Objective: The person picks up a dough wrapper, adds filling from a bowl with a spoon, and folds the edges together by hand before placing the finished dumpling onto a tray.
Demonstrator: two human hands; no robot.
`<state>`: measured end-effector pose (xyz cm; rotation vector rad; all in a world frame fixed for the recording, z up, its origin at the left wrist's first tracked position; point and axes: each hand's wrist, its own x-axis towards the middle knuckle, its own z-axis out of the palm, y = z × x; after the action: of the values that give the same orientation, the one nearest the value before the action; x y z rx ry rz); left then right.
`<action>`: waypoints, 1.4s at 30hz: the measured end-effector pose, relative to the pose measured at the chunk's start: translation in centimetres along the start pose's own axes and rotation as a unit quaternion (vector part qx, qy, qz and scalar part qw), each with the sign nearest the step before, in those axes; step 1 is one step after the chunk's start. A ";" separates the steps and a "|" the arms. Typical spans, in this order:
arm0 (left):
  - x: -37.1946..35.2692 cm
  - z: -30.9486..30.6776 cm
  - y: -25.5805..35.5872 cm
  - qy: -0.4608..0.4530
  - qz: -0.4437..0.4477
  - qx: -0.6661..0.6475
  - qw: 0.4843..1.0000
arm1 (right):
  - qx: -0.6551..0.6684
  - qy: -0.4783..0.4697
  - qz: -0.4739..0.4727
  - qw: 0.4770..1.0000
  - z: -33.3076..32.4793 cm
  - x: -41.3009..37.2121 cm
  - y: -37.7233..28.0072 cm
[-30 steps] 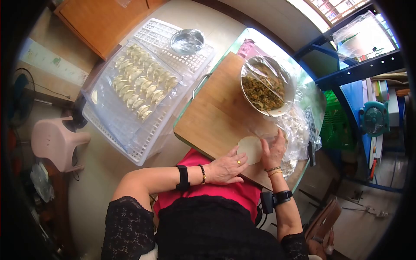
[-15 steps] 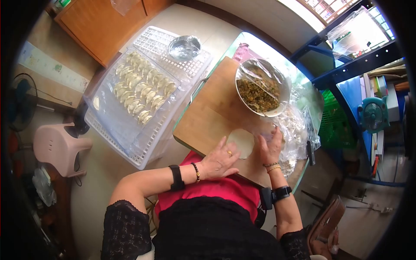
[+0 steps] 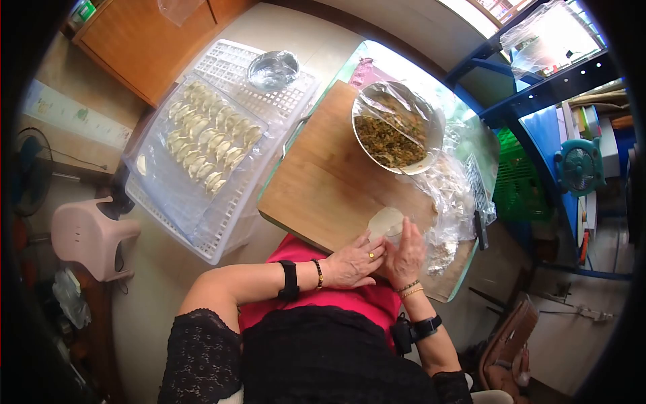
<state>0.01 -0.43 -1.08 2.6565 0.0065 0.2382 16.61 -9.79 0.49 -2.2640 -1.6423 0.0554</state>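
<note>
A round, pale dumpling wrapper (image 3: pixel 385 221) is at the near edge of the wooden board (image 3: pixel 316 182), in front of both hands. My left hand (image 3: pixel 353 262) has its fingers stretched out, the tips at the wrapper's near left side and the thumb apart. At the wrapper's right side, my right hand (image 3: pixel 405 256) has its fingers together and raised, with the wrapper's edge seemingly between them and the thumb. Beyond the hands, a metal bowl (image 3: pixel 436 138) of chopped brown-green filling (image 3: pixel 393 138) stands on the board, partly covered with clear plastic film.
Rows of folded dumplings (image 3: pixel 208 138) lie on a clear plastic sheet over a white rack (image 3: pixel 208 248) at the left. A film-covered bowl (image 3: pixel 272 71) is behind them. Crumpled plastic (image 3: pixel 447 202) and a black-handled knife (image 3: pixel 480 229) lie right of the board. A pink stool (image 3: pixel 91 236) stands far left.
The wrapper has moved right across the board, towards my right hand. My right hand has come nearer and left, and both hands are now close together. The view has shifted slightly.
</note>
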 end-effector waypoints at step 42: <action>-0.3 -2.2 -1.4 0.053 -0.095 0.019 0.994 | 0.307 0.093 0.158 0.934 1.5 2.8 4.3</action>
<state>-0.60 1.85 0.14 2.6554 0.3003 0.3191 21.11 -8.01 -1.77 -1.9377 -0.9681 0.3670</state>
